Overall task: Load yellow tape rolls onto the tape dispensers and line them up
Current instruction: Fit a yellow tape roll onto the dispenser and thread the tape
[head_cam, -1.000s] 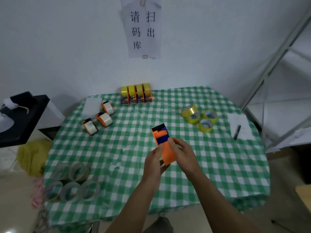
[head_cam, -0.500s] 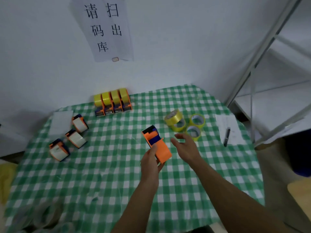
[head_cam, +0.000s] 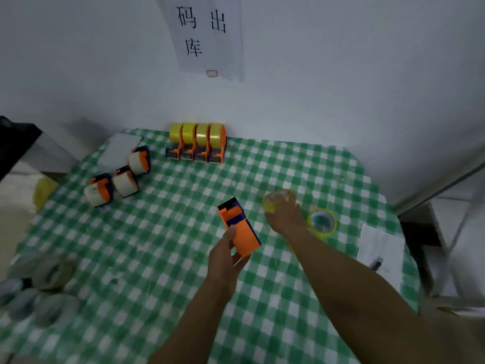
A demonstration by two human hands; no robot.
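**Loading the fifth dispenser: roll pickup under way**

Head view, the only one.

- Counted four loaded dispensers (head_cam: 196,144) carrying yellow tape, lined up side by side and touching, at the far edge of the bench (head_cam: 168,258) against the wall. Judged that part done.
- Found the left grip (head_cam: 225,260) clenched round the lower end of an empty orange dispenser (head_cam: 237,227), held tilted just above the cloth, spool end pointing away. No roll on it yet.
- Found the right grip (head_cam: 284,218) grasping a yellow tape roll (head_cam: 273,203), fingers curled over its top. Blurred, so cannot tell whether lifted or resting on the cloth.
- Spotted a spare yellow roll (head_cam: 322,222) lying flat just right of that wrist.
- Logged three dispensers with pale tape (head_cam: 118,178) scattered at far left, well apart from the row. Cannot tell whether those need reloading.

Left to do, by estimate: seat the roll on the held dispenser, then stand it at the end of the row.
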